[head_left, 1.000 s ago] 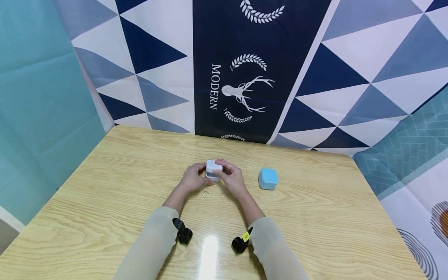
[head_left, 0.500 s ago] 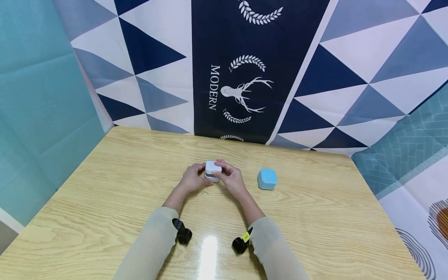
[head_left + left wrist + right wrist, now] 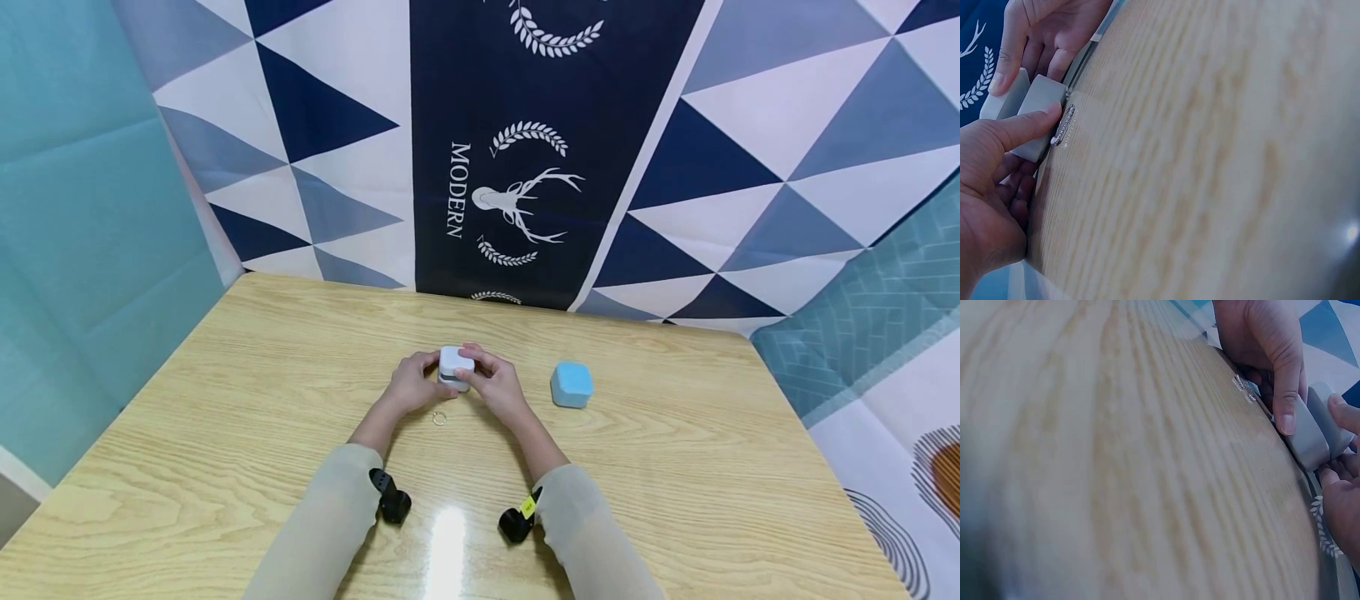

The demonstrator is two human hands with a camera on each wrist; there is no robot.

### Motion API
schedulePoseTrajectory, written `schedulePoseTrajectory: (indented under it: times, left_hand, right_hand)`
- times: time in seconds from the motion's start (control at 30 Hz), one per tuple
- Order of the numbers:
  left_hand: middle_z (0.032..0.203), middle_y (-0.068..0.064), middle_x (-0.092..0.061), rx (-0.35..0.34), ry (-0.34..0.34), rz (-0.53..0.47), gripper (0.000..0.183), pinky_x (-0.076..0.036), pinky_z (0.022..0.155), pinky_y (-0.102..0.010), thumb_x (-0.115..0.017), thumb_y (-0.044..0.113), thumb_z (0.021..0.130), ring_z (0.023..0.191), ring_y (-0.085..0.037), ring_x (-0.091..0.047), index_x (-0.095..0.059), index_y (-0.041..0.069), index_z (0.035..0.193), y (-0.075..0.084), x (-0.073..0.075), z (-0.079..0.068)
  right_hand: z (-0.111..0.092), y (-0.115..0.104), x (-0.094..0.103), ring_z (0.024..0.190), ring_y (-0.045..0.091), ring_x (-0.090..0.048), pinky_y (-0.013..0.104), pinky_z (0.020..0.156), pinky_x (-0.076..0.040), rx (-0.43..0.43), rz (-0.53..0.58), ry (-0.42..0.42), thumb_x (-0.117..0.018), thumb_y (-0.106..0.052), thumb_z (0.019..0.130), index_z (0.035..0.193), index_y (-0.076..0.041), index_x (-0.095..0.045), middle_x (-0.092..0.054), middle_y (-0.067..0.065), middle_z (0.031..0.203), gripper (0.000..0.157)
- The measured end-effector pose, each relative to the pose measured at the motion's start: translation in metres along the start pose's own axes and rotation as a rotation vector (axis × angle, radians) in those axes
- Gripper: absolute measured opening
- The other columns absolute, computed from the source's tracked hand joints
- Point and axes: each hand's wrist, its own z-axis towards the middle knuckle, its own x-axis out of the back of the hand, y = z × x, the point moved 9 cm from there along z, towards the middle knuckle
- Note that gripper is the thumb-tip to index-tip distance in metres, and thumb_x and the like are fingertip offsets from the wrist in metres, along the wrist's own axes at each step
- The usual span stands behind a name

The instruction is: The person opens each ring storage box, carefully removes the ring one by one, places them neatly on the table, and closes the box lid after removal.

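Note:
A small white ring box stands on the table in the head view, its lid parted slightly from its base by a thin dark gap. My left hand grips the base with the thumb along its near side. From the other side, my right hand pinches the lid between thumb and fingers. The lid tilts against the base in both wrist views. A thin sparkling ring lies on the table just in front of the box. The box's inside is hidden.
A light blue rounded cube stands to the right of my right hand. Patterned cloth hangs along the table's back edge, with a teal sheet on the left. The wooden table spreads around both forearms.
The gap between the lid and base has narrowed slightly as the lid came down. Both hands keep their grip. The ring and the blue cube stay put; the head view shifts a little.

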Motion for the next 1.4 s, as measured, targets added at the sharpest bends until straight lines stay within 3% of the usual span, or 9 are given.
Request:
schedulePoseTrajectory:
  times: [0.4,0.7,0.93,1.4]
  left_hand:
    - [0.139,-0.013,-0.047,-0.010,0.008,0.002,0.072,-0.030,0.111,-0.047,-0.078,0.023,0.076,0.134,-0.033,-0.037,-0.046,0.008,0.138,0.000,0.001,0.000]
    - [0.140,-0.013,-0.046,-0.005,0.008,0.003,0.072,-0.029,0.111,-0.048,-0.078,0.023,0.076,0.135,-0.033,-0.035,-0.046,0.009,0.139,0.000,0.000,0.000]
    - [0.141,-0.012,-0.046,0.000,0.007,0.010,0.072,-0.028,0.111,-0.049,-0.078,0.024,0.076,0.135,-0.033,-0.035,-0.046,0.010,0.139,-0.001,0.000,0.001]
    - [0.141,-0.012,-0.046,-0.002,0.012,0.002,0.072,-0.028,0.111,-0.048,-0.078,0.024,0.076,0.135,-0.033,-0.034,-0.046,0.009,0.138,-0.001,0.001,0.000]
  right_hand:
    - [0.013,0.027,0.003,0.136,0.021,-0.038,0.034,0.108,-0.036,0.010,0.012,0.015,-0.066,-0.004,0.085,0.119,0.006,-0.060,-0.048,0.016,0.140,0.037]
    - [0.012,0.025,0.005,0.135,0.024,-0.039,0.033,0.105,-0.040,0.045,-0.027,0.037,-0.067,-0.005,0.084,0.117,0.005,-0.062,-0.050,0.016,0.138,0.036]
    - [0.013,0.028,0.004,0.135,0.020,-0.039,0.035,0.107,-0.038,0.020,-0.014,0.029,-0.066,-0.005,0.085,0.118,0.005,-0.061,-0.050,0.014,0.138,0.035]
    - [0.009,0.017,0.003,0.136,0.026,-0.037,0.038,0.107,-0.037,0.005,-0.010,0.014,-0.066,0.000,0.083,0.118,0.010,-0.059,-0.049,0.020,0.138,0.037]
